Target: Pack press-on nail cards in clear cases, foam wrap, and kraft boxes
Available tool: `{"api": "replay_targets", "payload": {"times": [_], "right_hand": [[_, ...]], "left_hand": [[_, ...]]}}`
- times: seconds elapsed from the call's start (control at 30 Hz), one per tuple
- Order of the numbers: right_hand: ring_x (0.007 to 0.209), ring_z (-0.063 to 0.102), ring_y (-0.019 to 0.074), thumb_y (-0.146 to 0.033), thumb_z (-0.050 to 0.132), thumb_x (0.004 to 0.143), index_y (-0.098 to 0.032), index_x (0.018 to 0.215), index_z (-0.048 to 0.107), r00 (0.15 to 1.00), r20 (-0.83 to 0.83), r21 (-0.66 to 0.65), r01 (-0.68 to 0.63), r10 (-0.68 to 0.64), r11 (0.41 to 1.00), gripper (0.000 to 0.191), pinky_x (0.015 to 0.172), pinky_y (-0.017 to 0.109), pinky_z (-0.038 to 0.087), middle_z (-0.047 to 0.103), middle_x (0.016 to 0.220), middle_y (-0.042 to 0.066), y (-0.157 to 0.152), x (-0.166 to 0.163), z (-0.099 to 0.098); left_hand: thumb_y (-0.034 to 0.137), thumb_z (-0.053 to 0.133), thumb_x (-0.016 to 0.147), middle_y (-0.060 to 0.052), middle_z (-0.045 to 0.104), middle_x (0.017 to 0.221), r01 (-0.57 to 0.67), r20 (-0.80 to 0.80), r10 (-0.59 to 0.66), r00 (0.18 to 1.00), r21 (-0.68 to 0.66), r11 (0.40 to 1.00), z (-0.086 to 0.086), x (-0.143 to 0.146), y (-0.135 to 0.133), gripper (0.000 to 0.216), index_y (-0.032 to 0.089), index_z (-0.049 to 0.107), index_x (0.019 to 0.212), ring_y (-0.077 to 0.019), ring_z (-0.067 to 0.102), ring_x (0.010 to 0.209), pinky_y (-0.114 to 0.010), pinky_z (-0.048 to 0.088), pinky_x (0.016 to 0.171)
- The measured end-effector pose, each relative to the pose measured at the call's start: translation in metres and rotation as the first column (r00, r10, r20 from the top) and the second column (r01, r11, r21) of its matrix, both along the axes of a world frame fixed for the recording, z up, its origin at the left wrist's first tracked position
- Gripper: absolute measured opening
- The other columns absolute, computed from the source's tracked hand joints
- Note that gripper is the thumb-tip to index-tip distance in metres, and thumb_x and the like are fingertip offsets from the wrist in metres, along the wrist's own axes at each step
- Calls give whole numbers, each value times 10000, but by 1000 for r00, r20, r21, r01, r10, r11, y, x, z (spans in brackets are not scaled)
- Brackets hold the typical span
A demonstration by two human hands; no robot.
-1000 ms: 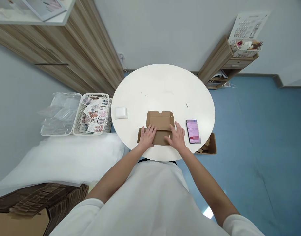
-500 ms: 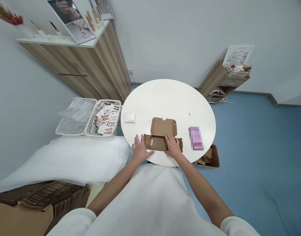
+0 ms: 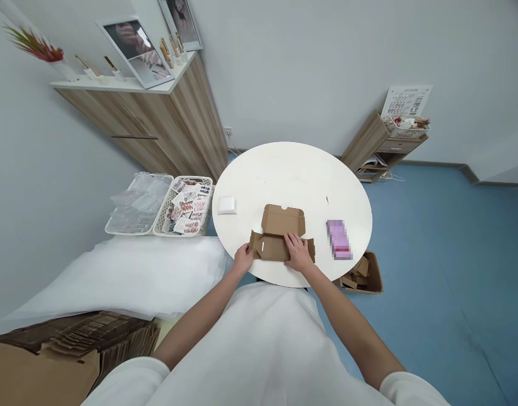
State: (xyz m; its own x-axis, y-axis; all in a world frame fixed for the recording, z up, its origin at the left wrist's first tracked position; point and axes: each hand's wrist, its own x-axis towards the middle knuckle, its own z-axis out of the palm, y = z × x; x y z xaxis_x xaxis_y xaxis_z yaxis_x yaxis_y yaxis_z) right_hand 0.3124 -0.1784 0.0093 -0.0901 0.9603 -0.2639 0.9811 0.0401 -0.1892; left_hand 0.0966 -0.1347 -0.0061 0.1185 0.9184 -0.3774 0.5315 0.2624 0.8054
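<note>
A partly folded brown cardboard box [image 3: 273, 247] lies on the white round table [image 3: 292, 175], its lid panel spread toward the far side. A small white strip shows on its inner face. At the box's left end, my left hand [image 3: 243, 259] has its fingers closed on the raised side flap. My right hand [image 3: 299, 254] rests on the right part of the box, fingers stretched out and pressing on the cardboard. The right flap is partly hidden behind this hand.
On the table are a white square pack [image 3: 227, 205] at left and a pixelated purple thing [image 3: 339, 239] at right. Beyond the left edge are a basket of carded nail sets [image 3: 186, 206] and white foam sheets [image 3: 127, 276]. A carton of cardboard pieces [image 3: 371, 276] stands lower right.
My left hand has gone from spread fingers beside the box to a closed grip on its left flap, which now stands up more. The right hand stays in place. The view has shifted slightly.
</note>
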Motion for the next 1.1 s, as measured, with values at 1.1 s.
{"api": "replay_targets", "payload": {"times": [1.1], "right_hand": [[1295,106,295,-381,733,505,-210,1370,7,977,-161,-8,-145,142,989,1143,1024,424,210,160,1388,129,7,0,5]], "left_hand": [[265,313,838,-96,635,884,340,-469,-347,812,-103,935,11,18,11,234,161,498,936,-212,595,822,-284,412,627]]}}
